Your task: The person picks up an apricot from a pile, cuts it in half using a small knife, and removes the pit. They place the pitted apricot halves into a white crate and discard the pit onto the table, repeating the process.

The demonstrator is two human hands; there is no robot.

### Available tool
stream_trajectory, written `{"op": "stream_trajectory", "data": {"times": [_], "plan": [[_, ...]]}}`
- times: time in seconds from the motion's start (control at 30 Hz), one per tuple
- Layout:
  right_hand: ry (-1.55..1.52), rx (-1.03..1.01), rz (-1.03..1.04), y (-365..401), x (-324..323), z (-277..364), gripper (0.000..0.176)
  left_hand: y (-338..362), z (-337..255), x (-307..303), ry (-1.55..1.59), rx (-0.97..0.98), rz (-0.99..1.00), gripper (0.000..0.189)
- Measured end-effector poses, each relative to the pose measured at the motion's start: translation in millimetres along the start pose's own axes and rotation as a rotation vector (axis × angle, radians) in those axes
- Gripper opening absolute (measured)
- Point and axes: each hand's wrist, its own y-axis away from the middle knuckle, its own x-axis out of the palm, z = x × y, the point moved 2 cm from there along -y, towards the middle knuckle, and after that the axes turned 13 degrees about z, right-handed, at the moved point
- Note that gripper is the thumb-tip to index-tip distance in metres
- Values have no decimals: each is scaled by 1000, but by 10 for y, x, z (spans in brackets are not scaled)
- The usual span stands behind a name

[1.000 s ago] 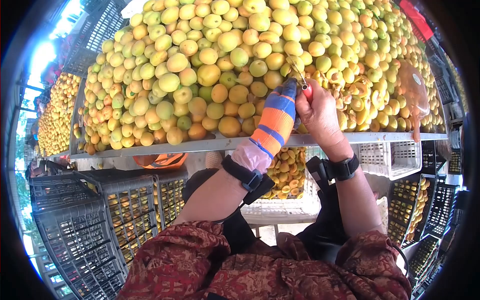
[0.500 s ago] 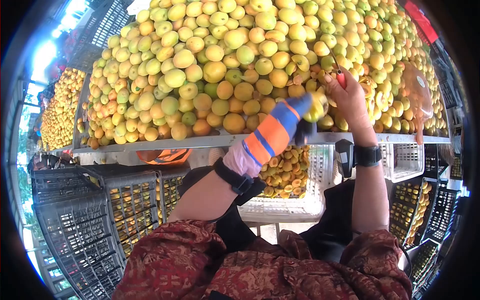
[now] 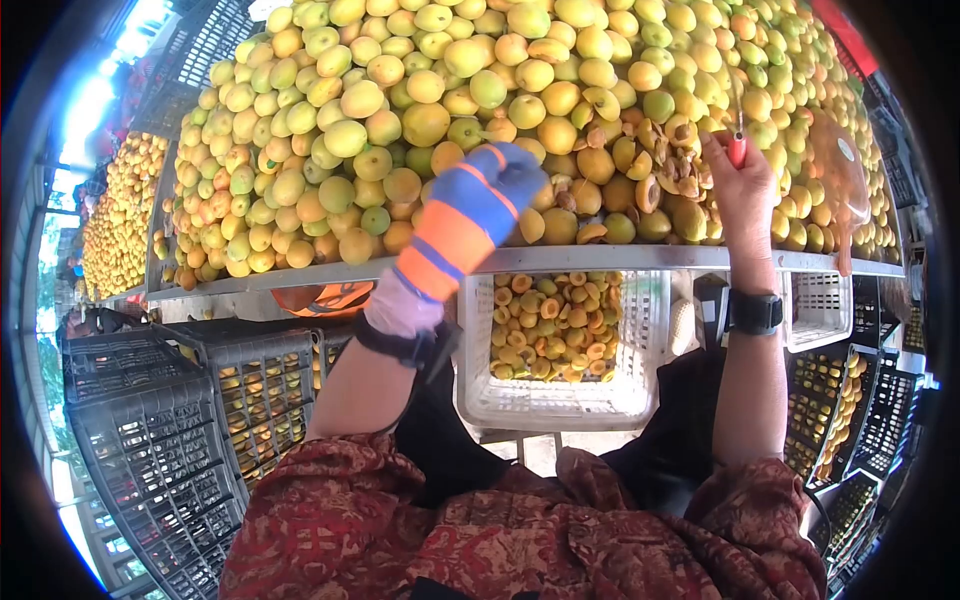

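A large pile of yellow and orange apricots (image 3: 400, 120) covers a metal table (image 3: 300, 278) in front of me. My left hand (image 3: 485, 190), in a blue and orange glove, lies on the pile near the front edge with its fingers curled down over the fruit; any apricot inside the grip is hidden. My right hand (image 3: 745, 190) is bare and raised over the right side of the pile. It grips a small red-handled knife (image 3: 737, 148) with the blade pointing up. Cut apricot halves and pits (image 3: 665, 165) lie between the two hands.
Under the table edge stands a white crate (image 3: 470, 385) holding halved apricots (image 3: 550, 325). Black plastic crates (image 3: 150, 440) with fruit are stacked at the lower left, and more at the right (image 3: 860, 420). An orange plastic piece (image 3: 838, 175) lies on the pile's right side.
My left hand has moved left from beside the right hand onto the pile; the fruit it held is no longer seen. My right hand with the knife has moved right and up.
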Motion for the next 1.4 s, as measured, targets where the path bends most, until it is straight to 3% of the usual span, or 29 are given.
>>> {"op": "stream_trajectory", "data": {"times": [0.07, 0.1, 0.23, 0.27, 0.33, 0.4, 0.47, 0.53, 0.6, 0.73, 0.77, 0.87, 0.93, 1.03, 1.17, 1.23, 1.33, 1.37, 1.4], "plan": [[15, 48, -22, -61, -128, -97, 26, -94, 222, -86, -58, -3, -97, 17], [-36, 37, -48, -70, -172, -151, 27, -66, 68, 10, -335, 59, -60, 21], [11, 93, -34, -76, -366, -364, 23, -74, 97, 296, -600, 73, 85, 17], [-5, 162, 61, -43, -376, -390, 24, -98, 45, 334, -603, 77, 95, 17], [90, 267, 310, 59, -402, -260, 28, -157, -46, 419, -303, 120, 46, 16], [215, 242, 464, 201, -321, -334, 30, -245, -23, 504, -225, 134, 32, 16], [402, 170, 462, 347, -293, -125, 29, -310, -29, 565, -154, 153, 10, 15], [360, 116, 459, 462, -227, -65, 33, -348, -35, 619, -228, 53, 54, 15], [315, 105, 509, 533, -185, -61, 33, -362, -13, 666, -234, 71, 60, 15], [243, 84, 354, 510, -223, -115, 34, -339, -69, 679, -206, 179, 4, 15], [257, 92, 320, 436, -279, -100, 35, -314, -84, 665, -43, -13, 25, 15], [297, 144, 241, 224, -475, -193, 30, -338, -99, 588, -59, -62, -41, 16], [326, 186, 189, 78, -510, -201, 26, -459, 105, 520, 37, 42, -63, 17], [194, 147, 71, -123, -462, -110, 27, -464, 112, 439, 230, 41, -120, 17], [306, 193, 116, -462, -254, 61, 26, -442, 97, 391, 368, 42, -108, 18], [343, 213, 380, -627, -92, 85, 34, -422, 119, 378, 327, 27, -108, 18], [388, 129, 271, -618, -24, 100, 38, -355, 84, 375, 279, 64, -97, 18], [376, 221, 326, -553, -10, 82, 34, -354, 104, 373, 281, 41, -73, 17], [450, 189, 299, -453, 22, 103, 34, -341, 79, 376, 285, 47, -78, 17]]}}
